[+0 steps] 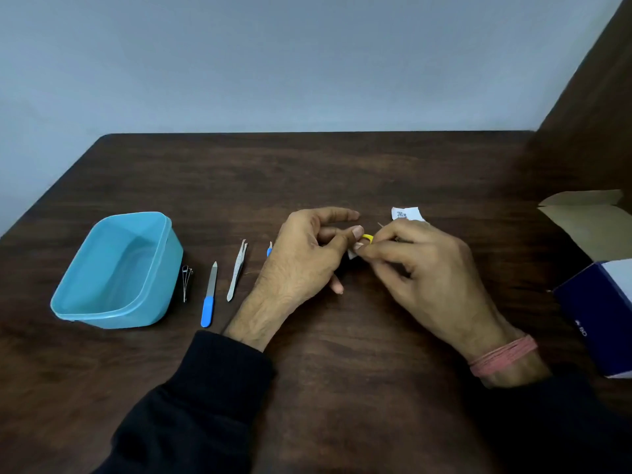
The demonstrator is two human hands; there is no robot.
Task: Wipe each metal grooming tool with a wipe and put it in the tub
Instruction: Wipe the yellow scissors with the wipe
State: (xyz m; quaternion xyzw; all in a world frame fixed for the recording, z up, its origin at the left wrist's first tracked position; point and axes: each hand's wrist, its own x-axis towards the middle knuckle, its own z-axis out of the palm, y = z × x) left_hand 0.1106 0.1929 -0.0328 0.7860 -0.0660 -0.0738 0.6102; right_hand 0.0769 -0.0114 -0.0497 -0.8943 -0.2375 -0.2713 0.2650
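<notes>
A light blue plastic tub (85, 304) stands at the left of the dark wooden table, with nothing visible inside. To its right lie a nail clipper (186, 281), a nail file with a blue handle (209, 295) and steel tweezers (236, 271). A blue-tipped tool (269, 249) shows partly behind my left hand (301, 265). Both hands meet at mid-table. My left hand pinches a small tool with a yellow handle (367, 237). My right hand (420, 268) pinches a white wipe (352, 253) against it. A torn white wipe sachet (407, 213) lies just behind my right hand.
An open cardboard box flap (591, 220) and a dark blue box (598, 309) sit at the right edge of the table. A grey wall runs behind the table, and a dark wooden panel rises at the far right.
</notes>
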